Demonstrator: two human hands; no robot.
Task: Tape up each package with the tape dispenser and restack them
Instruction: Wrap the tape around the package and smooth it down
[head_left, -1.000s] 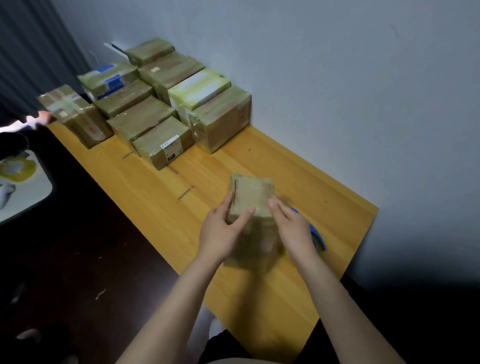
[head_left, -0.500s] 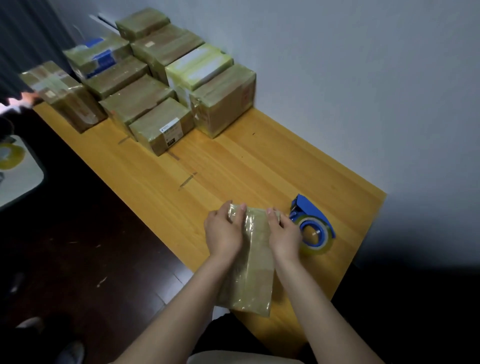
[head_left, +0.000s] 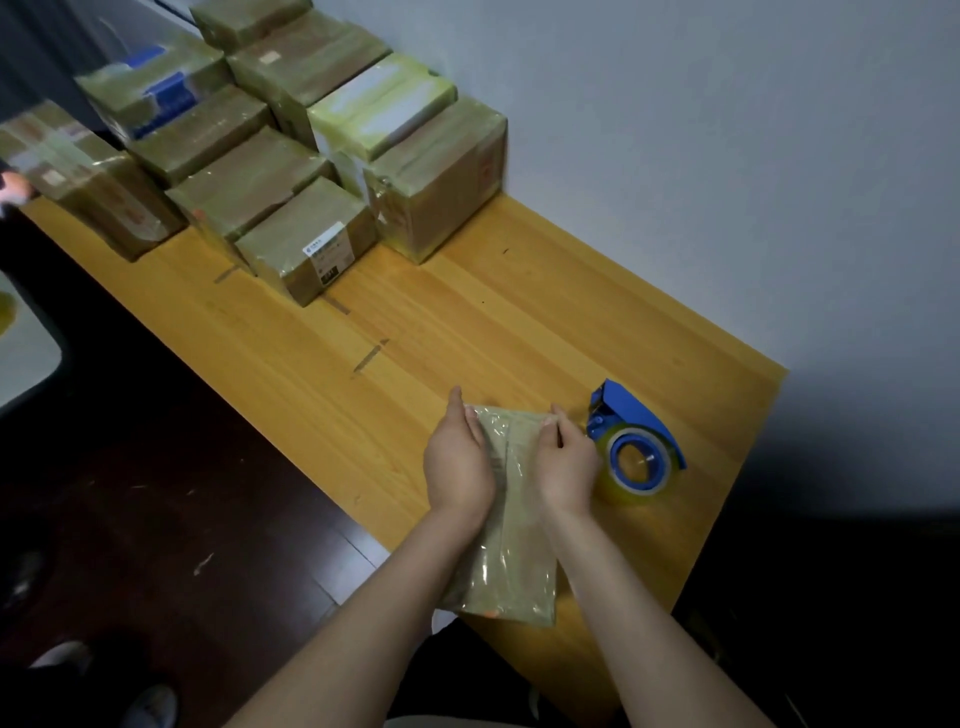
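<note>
While the left hand (head_left: 457, 462) and right hand (head_left: 569, 460) grip the tape-wrapped package (head_left: 511, 561) from either side at lower centre, the blue tape dispenser (head_left: 636, 441) lies on the wooden table (head_left: 467, 322) just right of the right hand; taped boxes (head_left: 291, 171) crowd the upper left.

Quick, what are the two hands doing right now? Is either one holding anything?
Left hand: closed on the left side of the package.
Right hand: closed on the package's right side, near its far corner.
</note>
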